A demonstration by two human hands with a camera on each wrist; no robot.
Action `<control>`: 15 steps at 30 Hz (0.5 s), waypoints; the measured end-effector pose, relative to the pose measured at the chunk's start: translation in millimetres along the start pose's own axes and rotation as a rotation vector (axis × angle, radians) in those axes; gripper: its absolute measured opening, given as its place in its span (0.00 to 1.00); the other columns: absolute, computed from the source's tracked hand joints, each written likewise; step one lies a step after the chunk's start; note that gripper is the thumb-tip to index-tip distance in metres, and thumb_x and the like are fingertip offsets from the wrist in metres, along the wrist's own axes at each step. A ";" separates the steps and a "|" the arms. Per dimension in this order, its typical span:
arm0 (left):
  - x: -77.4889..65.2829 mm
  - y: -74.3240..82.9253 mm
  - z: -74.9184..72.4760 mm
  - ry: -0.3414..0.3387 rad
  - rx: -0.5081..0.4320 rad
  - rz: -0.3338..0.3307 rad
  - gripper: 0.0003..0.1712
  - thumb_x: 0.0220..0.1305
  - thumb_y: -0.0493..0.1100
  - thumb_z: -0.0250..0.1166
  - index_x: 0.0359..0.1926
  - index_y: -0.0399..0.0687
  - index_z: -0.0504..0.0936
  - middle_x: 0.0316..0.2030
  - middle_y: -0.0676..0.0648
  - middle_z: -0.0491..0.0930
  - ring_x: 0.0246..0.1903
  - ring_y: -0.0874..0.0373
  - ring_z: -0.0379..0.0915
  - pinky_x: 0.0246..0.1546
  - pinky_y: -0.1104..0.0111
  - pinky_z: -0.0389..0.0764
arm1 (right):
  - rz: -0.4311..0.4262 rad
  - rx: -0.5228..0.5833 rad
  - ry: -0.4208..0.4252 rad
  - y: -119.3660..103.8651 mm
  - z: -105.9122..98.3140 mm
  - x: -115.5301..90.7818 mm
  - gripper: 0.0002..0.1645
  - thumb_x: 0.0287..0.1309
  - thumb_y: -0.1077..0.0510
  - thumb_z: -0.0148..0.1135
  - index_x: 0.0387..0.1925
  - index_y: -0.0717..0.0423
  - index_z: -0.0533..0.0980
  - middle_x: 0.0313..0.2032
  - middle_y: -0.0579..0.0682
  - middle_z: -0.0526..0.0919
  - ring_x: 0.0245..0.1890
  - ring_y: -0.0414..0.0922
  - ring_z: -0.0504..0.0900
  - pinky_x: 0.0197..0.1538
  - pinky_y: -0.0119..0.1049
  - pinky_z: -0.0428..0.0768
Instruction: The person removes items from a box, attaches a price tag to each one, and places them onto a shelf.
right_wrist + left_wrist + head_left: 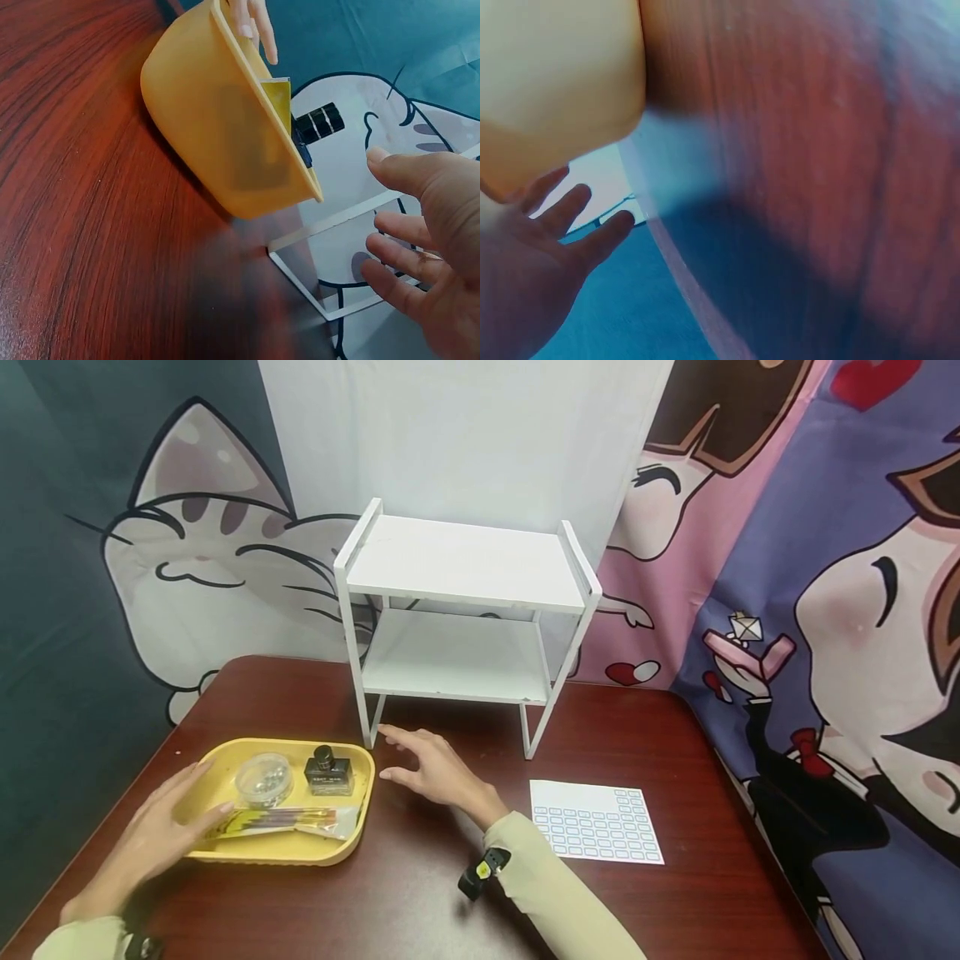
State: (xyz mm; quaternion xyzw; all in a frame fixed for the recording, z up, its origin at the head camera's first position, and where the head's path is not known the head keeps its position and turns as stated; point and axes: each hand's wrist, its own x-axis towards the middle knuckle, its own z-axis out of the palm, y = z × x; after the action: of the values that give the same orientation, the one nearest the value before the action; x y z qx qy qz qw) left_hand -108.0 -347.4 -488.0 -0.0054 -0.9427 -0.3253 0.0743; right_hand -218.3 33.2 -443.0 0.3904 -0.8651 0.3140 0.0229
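Note:
My left hand (150, 837) is over the left edge of a yellow plastic tray (270, 857), its fingers extended and the thumb apart. On the tray's right side, my right hand (438, 770) hovers with loosely spread fingers, holding nothing. Inside the tray are a round clear lidded container (263, 781), a dark glass bottle (330, 777) with a black cap, and a clear packet of coloured sticks (288, 821). The right wrist view shows the tray's outer wall (202, 127), with the bottle's black cap (322, 121) poking above the rim. Left-hand fingers (259, 19) appear at its far end.
A white two-tier shelf (465, 564) stands at the back of the dark red-brown table (420, 910), one leg close to my right fingertips. A white sheet of blue-framed labels (596, 835) lies right of my right forearm. Printed cloth (187, 593) hangs behind.

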 end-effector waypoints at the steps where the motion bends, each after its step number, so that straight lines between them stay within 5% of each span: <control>1: -0.4 -1.1 -0.6 -0.006 -0.004 -0.008 0.48 0.66 0.53 0.65 0.78 0.45 0.51 0.71 0.22 0.54 0.69 0.20 0.46 0.63 0.26 0.49 | 0.003 -0.013 0.001 0.2 1.0 0.9 0.39 0.61 0.48 0.69 0.72 0.45 0.66 0.55 0.47 0.84 0.53 0.47 0.82 0.57 0.37 0.78; 9: -5.8 -7.4 -5.3 -0.102 -0.004 -0.123 0.48 0.70 0.58 0.60 0.80 0.48 0.45 0.70 0.20 0.52 0.66 0.17 0.48 0.56 0.26 0.55 | 0.002 -0.061 -0.010 -4.8 8.4 10.1 0.40 0.59 0.48 0.70 0.71 0.47 0.68 0.56 0.44 0.83 0.57 0.43 0.78 0.62 0.34 0.75; 15: -5.0 -8.2 -7.3 -0.113 0.017 -0.149 0.50 0.69 0.59 0.59 0.80 0.50 0.41 0.70 0.18 0.51 0.63 0.15 0.52 0.52 0.27 0.59 | -0.054 -0.079 -0.046 -14.1 16.8 24.5 0.42 0.58 0.47 0.71 0.72 0.44 0.66 0.56 0.44 0.83 0.56 0.42 0.76 0.61 0.31 0.73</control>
State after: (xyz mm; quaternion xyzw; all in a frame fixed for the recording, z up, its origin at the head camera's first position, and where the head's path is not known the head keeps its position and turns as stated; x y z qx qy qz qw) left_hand -102.5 -358.2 -488.1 0.0472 -0.9459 -0.3210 -0.0033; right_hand -222.1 0.6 -442.1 0.4195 -0.8664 0.2696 0.0267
